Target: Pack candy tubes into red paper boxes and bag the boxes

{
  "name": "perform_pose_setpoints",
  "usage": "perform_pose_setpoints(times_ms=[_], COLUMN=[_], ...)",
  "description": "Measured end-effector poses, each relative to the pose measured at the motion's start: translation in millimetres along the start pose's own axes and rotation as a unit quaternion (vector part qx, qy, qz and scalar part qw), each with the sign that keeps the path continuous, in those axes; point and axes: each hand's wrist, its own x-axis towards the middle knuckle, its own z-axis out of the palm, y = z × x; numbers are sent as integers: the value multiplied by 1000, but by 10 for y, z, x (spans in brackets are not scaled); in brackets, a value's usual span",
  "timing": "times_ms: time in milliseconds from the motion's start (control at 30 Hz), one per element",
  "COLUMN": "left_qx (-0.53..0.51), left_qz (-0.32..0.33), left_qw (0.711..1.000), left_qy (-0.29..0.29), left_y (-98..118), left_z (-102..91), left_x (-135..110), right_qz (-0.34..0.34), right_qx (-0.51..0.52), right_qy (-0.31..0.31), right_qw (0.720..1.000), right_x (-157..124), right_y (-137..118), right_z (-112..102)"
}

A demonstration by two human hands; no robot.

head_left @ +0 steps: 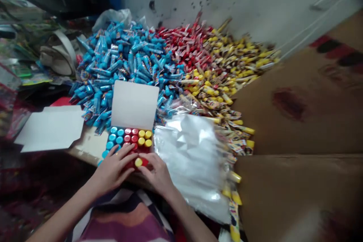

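Observation:
A small display box (134, 106) stands before me with its white lid flap raised. Rows of capped tubes fill much of it: blue caps (112, 137) at the left, red caps (131, 135) in the middle, yellow caps (145, 138) at the right. My left hand (113, 168) lies over the box's near left part, fingers spread across the tubes. At the near right corner my right hand (155, 170) has its thumb and fingers closed on a yellow-capped tube (138, 162). The tube's lower part is hidden.
Behind the box lie heaped blue tubes (136, 56), red tubes (193, 45) and yellow tubes (235, 56). Clear plastic bags (190, 159) lie at the right, beside a large cardboard carton (297, 121). A flat white card box (53, 128) is at the left.

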Motion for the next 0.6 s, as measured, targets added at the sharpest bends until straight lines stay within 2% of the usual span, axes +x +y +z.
perform_pose_setpoints(times_ms=[67,100,167,200,233,267,300,367,433,500,600], left_qx=[16,25,39,41,40,38,36,38,43,47,52], left_qz=[-1,-4,-13,-19,-28,-39,-51,-62,-57,-52,-43], left_qw=[999,999,996,994,992,989,987,985,986,986,985], left_qy=[29,46,82,103,120,135,146,158,154,154,158], left_y=[-53,-84,-149,-178,-202,-219,-228,-223,-198,-173,-159], left_z=[-18,-33,-62,-70,-71,-66,-55,-27,-7,-5,-26], left_x=[5,10,26,36,47,58,70,92,112,129,158], right_qz=[54,85,135,151,171,194,203,220,248,278,293], right_qx=[7,-14,-107,-180,-270,-365,-392,-432,-451,-471,-493], right_qy=[74,137,252,287,288,257,247,221,202,184,159], right_qw=[996,987,952,929,903,873,862,846,833,817,804], right_x=[217,361,717,922,1135,1349,1555,1910,2154,2276,2274], right_y=[189,323,631,786,932,1062,1175,1352,1480,1579,1680], right_z=[-433,-703,-1293,-1583,-1849,-2079,-2266,-2511,-2618,-2651,-2672])
